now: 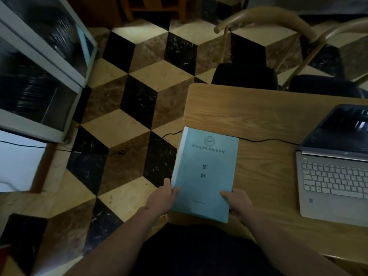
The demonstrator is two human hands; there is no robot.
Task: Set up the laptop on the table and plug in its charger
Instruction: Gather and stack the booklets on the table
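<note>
A silver laptop (pixel 334 172) stands with its lid up on the right of the wooden table (pixel 258 116), its screen dark. A thin black charger cable (pixel 266 140) runs from the laptop's left side across the table, behind the booklet, and down over the left edge to the floor. A light blue booklet (pixel 205 172) lies partly over the table's left edge. My left hand (pixel 161 200) grips its lower left corner and my right hand (pixel 238 202) grips its lower right corner.
Two chairs with black seats (pixel 245 74) and curved wooden backs stand behind the table. White shelves (pixel 39 56) with dark stacked items line the left. The cable (pixel 119 152) trails over the chequered floor toward the shelves.
</note>
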